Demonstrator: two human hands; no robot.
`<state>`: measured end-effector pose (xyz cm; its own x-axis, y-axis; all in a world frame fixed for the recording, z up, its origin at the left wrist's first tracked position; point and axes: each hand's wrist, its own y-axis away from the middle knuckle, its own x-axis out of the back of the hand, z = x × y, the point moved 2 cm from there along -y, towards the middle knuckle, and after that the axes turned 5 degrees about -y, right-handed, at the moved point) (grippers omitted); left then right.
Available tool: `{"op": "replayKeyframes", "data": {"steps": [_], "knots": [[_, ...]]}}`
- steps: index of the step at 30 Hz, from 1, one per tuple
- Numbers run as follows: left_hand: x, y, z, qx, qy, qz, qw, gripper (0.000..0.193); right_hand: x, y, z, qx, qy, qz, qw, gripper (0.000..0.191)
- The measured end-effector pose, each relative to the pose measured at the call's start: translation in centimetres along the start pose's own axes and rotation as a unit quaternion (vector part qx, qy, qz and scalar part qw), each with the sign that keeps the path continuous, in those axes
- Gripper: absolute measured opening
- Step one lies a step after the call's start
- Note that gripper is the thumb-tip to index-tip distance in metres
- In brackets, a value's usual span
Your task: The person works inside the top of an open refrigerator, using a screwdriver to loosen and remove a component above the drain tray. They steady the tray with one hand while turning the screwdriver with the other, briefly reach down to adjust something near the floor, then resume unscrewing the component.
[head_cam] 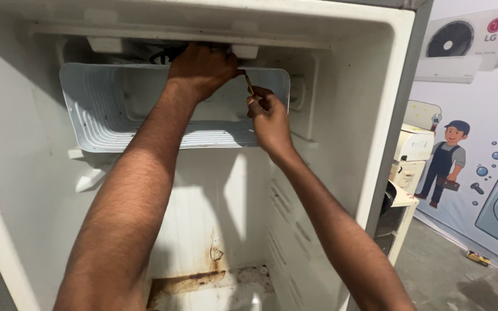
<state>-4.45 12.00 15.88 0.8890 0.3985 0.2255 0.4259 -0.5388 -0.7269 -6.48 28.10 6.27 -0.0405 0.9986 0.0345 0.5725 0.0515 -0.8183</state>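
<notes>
Head view: left hand is up at the top edge of the white freezer box inside the empty fridge cabinet, fingers curled on a part there. Right hand pinches a thin brown screwdriver, long axis near vertical, tip pointing up-left toward the left hand. A wall poster at the right edge shows a cartoon repairman, washer and a white air-conditioner unit; stacked cream boxes stand just beside the cabinet's right wall.

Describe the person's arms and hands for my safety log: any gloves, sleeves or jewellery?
Both arms are bare up to where the picture cuts them off: no sleeves show. The left hand and right hand wear no gloves. No watch, bracelet or ring is visible. Both forearms are hairy.
</notes>
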Motion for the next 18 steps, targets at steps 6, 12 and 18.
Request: {"op": "replayKeyframes", "data": {"steps": [6, 12, 18], "knots": [[0.3, -0.1, 0.1, -0.001, -0.004, 0.0, 1.0, 0.043, -0.9, 0.5, 1.4, 0.055, 0.012, 0.063, 0.996, 0.033], [0.2, -0.1, 0.0, 0.004, 0.004, -0.008, 1.0, 0.041, -0.5, 0.3, 0.3, -0.105, -0.098, 0.043, 0.989, 0.033], [0.4, -0.4, 0.1, -0.001, 0.013, 0.013, 1.0, 0.039, -0.6, 0.2, 0.0, -0.16, -0.257, 0.002, 0.953, 0.03]]}}
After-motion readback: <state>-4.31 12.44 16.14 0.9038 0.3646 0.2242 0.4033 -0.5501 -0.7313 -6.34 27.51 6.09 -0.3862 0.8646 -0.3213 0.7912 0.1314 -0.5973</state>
